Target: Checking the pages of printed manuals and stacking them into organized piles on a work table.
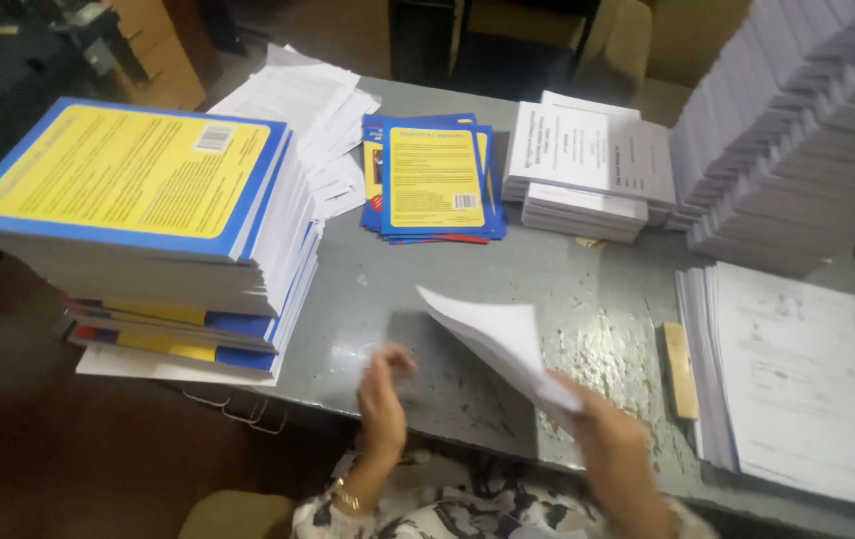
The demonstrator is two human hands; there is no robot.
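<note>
My right hand (612, 439) grips a thin bundle of white sheets (492, 334) by its near corner, and the bundle tilts up over the grey table (577, 289). My left hand (383, 394) hovers just left of the bundle, fingers loosely curled, holding nothing. A gold bracelet sits on my left wrist. A thick stack of printed white pages (797, 379) lies to the right of my right hand.
A tall pile of blue-and-yellow books (148, 210) stands at the left. Loose blue-and-yellow covers (434, 180) lie at the table's middle back, beside short white booklet stacks (587, 170). A high leaning stack of white booklets (797, 130) fills the back right. A small wooden block (680, 369) lies by the pages.
</note>
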